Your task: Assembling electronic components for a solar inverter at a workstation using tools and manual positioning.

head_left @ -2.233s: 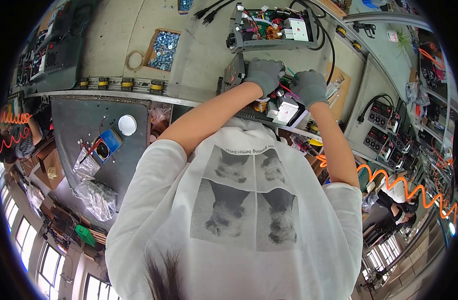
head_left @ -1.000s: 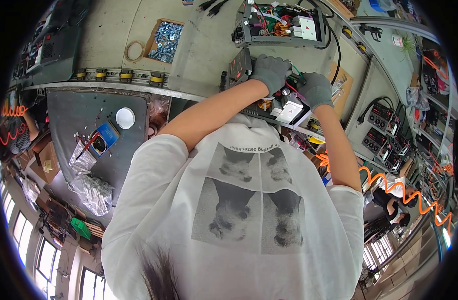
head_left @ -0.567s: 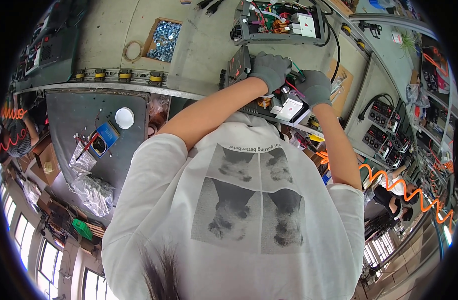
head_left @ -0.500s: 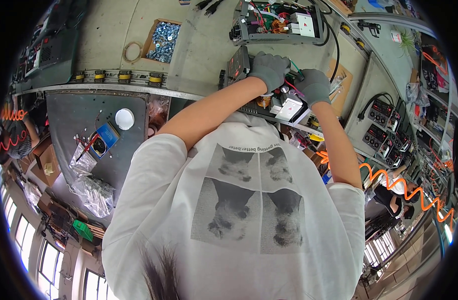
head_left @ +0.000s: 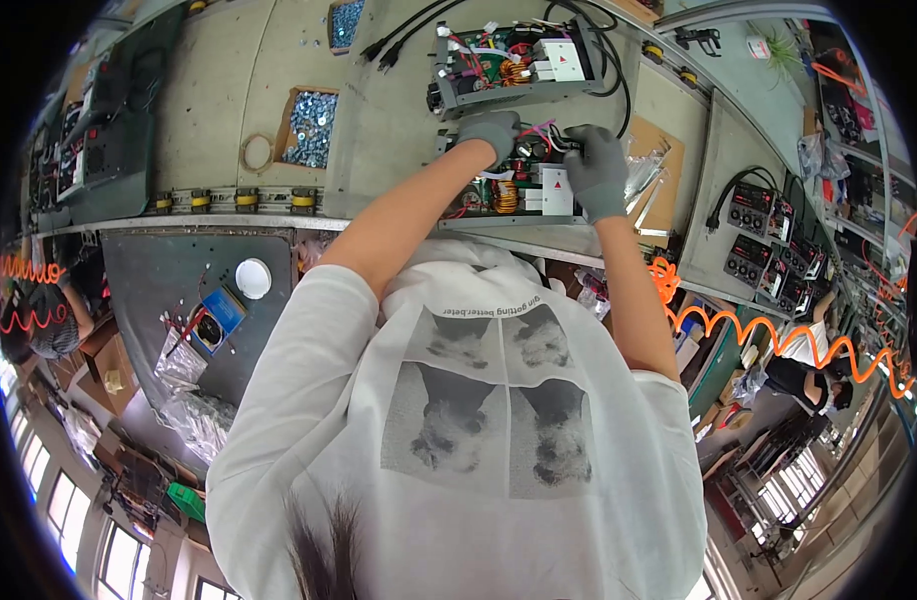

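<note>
An open electronic unit (head_left: pixel 506 221), with a green board, copper coils and a white block, lies at the bench's near edge in front of me. My left hand (head_left: pixel 491 136), in a grey glove, is curled over its far left part; the fingertips are hidden. My right hand (head_left: pixel 599 172), gloved too, reaches in from the right with its fingers pinched on thin wires (head_left: pixel 559 142) above the board. Behind stands a second open unit (head_left: pixel 514 97) of the same kind, with black cables at its right end.
Two boxes of small metal screws (head_left: pixel 311 128) and a tape ring (head_left: pixel 257 153) lie to the left. Right of my hand is a cardboard sheet (head_left: pixel 659 200) with clear bags. Several black control panels (head_left: pixel 749 208) stand farther right. An orange coiled hose (head_left: pixel 719 322) hangs near my right arm.
The near unit has turned from a tilted to a level position and lies flat, its front panel now hidden. Both hands have shifted left with it, and the green wire is out of sight.
</note>
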`<state>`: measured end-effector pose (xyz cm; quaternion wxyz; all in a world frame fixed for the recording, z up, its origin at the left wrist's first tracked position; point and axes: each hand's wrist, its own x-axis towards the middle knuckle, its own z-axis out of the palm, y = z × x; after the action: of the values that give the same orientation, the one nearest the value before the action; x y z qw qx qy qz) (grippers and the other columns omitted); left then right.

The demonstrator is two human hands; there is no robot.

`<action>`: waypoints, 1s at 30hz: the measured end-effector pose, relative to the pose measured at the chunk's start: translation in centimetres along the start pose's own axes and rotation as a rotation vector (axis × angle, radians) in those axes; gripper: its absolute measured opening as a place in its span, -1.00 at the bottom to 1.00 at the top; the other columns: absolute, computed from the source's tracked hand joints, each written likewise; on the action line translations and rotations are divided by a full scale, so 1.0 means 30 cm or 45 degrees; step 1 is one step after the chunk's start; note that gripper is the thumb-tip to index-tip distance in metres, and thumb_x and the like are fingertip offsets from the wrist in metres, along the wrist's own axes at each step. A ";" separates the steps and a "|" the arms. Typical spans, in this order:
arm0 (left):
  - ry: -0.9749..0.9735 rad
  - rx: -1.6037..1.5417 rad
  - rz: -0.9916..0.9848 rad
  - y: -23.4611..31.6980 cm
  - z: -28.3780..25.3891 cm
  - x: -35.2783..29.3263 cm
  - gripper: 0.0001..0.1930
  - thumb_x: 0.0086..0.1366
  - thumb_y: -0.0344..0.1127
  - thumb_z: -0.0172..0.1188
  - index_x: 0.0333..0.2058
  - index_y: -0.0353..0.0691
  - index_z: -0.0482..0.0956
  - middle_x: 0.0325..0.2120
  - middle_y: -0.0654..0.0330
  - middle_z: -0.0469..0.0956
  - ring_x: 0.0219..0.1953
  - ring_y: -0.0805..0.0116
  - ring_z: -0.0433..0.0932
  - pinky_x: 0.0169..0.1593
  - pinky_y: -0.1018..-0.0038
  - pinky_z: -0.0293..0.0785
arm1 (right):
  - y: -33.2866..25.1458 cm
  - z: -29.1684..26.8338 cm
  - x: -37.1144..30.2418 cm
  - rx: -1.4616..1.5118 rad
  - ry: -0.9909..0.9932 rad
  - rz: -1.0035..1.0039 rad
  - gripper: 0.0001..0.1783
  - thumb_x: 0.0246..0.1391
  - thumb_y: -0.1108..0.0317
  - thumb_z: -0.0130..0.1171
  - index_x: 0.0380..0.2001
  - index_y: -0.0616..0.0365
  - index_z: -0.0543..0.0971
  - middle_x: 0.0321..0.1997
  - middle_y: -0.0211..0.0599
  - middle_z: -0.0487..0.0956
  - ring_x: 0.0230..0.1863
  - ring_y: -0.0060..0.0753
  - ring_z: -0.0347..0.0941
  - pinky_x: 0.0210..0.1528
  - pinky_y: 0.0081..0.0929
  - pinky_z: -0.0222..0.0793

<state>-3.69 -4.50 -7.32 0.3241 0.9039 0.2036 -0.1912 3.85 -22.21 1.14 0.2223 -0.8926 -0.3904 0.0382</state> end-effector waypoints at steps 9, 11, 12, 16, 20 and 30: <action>0.319 -0.045 0.188 0.050 -0.059 -0.087 -0.71 0.21 -0.25 0.08 -0.10 0.02 0.62 -0.11 0.12 0.58 -0.04 0.06 0.54 0.03 0.20 0.46 | -0.084 0.078 -0.048 -0.219 0.150 0.123 -0.77 -0.05 0.12 0.29 -0.30 -0.11 0.65 -0.10 -0.38 0.55 0.02 -0.15 0.37 0.09 -0.12 0.20; 0.367 -0.143 0.246 0.073 -0.078 -0.117 -0.72 0.20 -0.23 0.09 -0.12 0.02 0.62 -0.13 0.11 0.57 -0.04 0.05 0.51 0.05 0.21 0.44 | -0.065 0.068 -0.099 -0.191 0.276 0.183 -0.79 -0.03 0.14 0.26 -0.30 -0.08 0.65 -0.08 -0.36 0.54 0.02 -0.12 0.37 0.07 -0.12 0.24; 0.390 -0.188 0.309 0.089 -0.086 -0.124 -0.73 0.20 -0.25 0.10 -0.13 0.00 0.62 -0.16 0.11 0.58 -0.07 0.05 0.52 0.03 0.22 0.45 | -0.060 0.067 -0.125 -0.168 0.388 0.228 -0.80 0.00 0.16 0.24 -0.30 -0.06 0.64 -0.06 -0.34 0.54 0.02 -0.09 0.37 0.05 -0.12 0.27; 0.429 -0.203 0.424 0.134 -0.085 -0.142 -0.77 0.17 -0.22 0.21 -0.19 -0.04 0.67 -0.24 0.13 0.60 -0.12 0.08 0.54 -0.03 0.25 0.46 | -0.048 0.091 -0.185 0.028 0.421 0.404 -0.79 0.05 0.19 0.19 -0.29 0.02 0.62 -0.02 -0.26 0.52 0.01 -0.02 0.38 0.00 -0.12 0.34; 0.251 -0.192 0.483 0.143 -0.090 -0.113 -0.77 0.22 -0.19 0.13 -0.18 0.07 0.69 -0.19 0.20 0.59 -0.06 0.10 0.51 -0.01 0.22 0.46 | -0.065 0.122 -0.180 0.081 0.566 0.419 -0.74 0.13 0.19 0.13 -0.27 0.15 0.60 -0.03 -0.13 0.53 -0.03 -0.01 0.42 -0.02 -0.16 0.35; 0.338 0.507 0.551 0.259 -0.080 -0.052 -0.80 0.15 -0.26 0.13 -0.30 0.04 0.71 -0.32 0.19 0.56 -0.11 0.20 0.52 -0.04 0.30 0.47 | -0.061 0.124 -0.187 0.125 0.572 0.406 -0.73 0.15 0.22 0.07 -0.24 0.20 0.55 0.01 -0.06 0.49 -0.02 0.07 0.41 -0.06 -0.10 0.39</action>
<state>-0.67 -8.79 -0.90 0.1445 0.9889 0.0057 -0.0343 -2.17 -23.77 -2.00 0.3373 -0.9171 -0.1836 -0.1071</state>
